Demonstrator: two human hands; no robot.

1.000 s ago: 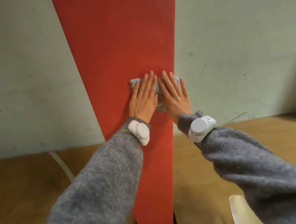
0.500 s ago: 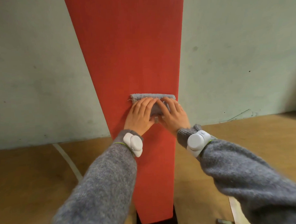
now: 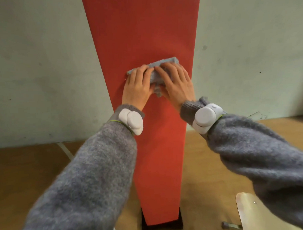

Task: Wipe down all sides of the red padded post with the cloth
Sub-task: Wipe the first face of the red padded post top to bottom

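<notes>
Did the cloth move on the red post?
Yes. The cloth has slid up the red post, farther from the black base than half a second ago. Its right end now tilts higher.

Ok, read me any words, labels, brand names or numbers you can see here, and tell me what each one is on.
No text here can be read.
Red padded post, cloth, wall, floor: no lettering or signs.
White device on the right wrist: one small dark mark, too small to read.
White device on the left wrist: plain, no marking visible.
</notes>
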